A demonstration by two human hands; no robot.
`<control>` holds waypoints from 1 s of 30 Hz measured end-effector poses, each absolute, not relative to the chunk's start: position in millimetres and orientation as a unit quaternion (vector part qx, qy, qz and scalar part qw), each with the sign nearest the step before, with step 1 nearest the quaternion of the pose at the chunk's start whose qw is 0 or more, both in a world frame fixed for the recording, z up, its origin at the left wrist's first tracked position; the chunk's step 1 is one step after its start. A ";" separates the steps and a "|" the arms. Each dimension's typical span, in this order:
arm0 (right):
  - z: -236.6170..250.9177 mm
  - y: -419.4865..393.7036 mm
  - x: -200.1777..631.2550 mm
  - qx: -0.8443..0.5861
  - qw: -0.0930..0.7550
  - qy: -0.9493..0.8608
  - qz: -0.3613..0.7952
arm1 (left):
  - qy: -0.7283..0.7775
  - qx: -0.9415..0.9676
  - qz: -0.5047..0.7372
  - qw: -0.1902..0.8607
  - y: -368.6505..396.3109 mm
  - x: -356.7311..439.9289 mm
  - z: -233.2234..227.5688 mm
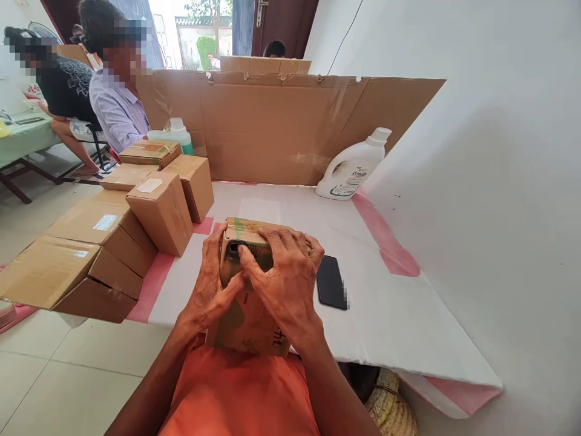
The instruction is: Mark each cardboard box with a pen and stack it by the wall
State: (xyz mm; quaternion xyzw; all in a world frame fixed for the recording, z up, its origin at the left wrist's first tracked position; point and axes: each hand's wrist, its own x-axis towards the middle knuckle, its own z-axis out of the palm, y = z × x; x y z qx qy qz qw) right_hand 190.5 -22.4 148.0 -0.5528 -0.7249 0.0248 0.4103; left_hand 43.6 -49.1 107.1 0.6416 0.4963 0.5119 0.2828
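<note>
- Two bare hands are on one small printed cardboard box (247,303) that sits at the near edge of the white desk (408,327), right up against the person's orange shirt (236,393).
- Left hand (209,290) wraps the left side of the box, its grip curled around the edge with the thumb pushing across the front face.
- Right hand (284,281) lies over the top and front, fingers spread flat and pressing down, with the index finger at the dark opening near the top end of the box.
- The box has green print and some dark lettering at the bottom, plus tape over its top.
- Just right of the box, a black phone (331,281) lies flat on the desk, close to the right hand but not touching it.
- On the left side of the desk there's a pile of plain brown cartons (113,236), some stacked, some hanging past the desk edge.
- A white detergent bottle (351,166) leans at the far right against the cardboard screen (281,127) that stands along the back.
- A green-tinted bottle with a white cap (179,134) stands behind the cartons.
- Two other people (113,91) sit in the background at left, well apart from the box.
- A woven basket (390,406) peeks out under the desk at the lower right.
</note>
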 end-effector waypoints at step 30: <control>95.8 3.9 297.6 -0.674 0.495 -0.535 0.123 | 0.511 0.630 0.569 0.136 -26.6 51.6 120.4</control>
